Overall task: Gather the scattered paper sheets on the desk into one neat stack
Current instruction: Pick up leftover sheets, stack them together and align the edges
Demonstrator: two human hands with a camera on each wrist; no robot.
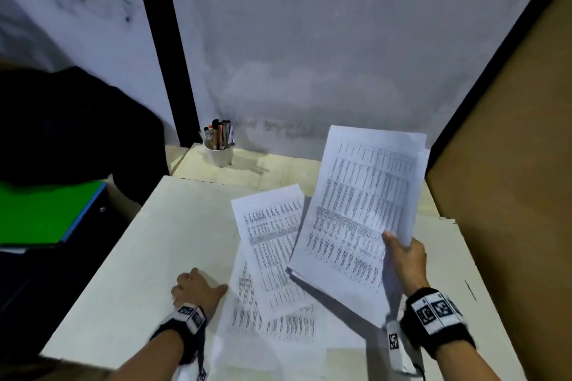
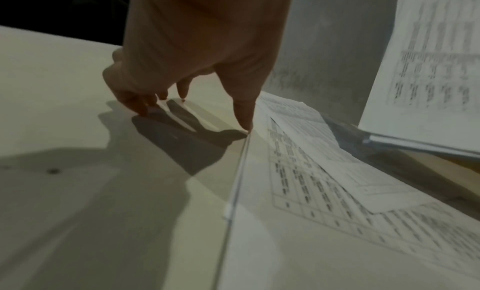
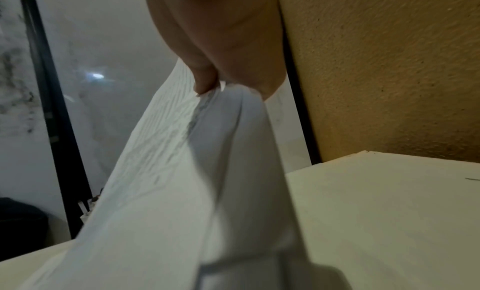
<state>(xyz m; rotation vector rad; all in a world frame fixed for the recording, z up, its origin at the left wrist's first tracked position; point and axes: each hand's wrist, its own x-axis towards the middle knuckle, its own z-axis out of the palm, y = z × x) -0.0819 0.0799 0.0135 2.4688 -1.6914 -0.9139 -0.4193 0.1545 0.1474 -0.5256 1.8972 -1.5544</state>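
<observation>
My right hand [image 1: 400,252] grips a bundle of printed sheets [image 1: 359,210] by its right edge, lifted and tilted above the desk; the right wrist view shows thumb and fingers pinching the bundle [image 3: 182,171]. Loose printed sheets [image 1: 272,257] lie overlapping on the cream desk [image 1: 161,232] below and left of it, seen too in the left wrist view as loose sheets [image 2: 324,181]. My left hand [image 1: 198,288] rests fingertips-down on the desk at the left edge of the lowest sheet, thumb [image 2: 244,113] touching that edge.
A white cup of pens [image 1: 219,148] stands at the back of the desk by the wall. A green folder [image 1: 43,213] and a dark bag [image 1: 71,127] sit to the left. A brown board [image 1: 510,148] closes the right side.
</observation>
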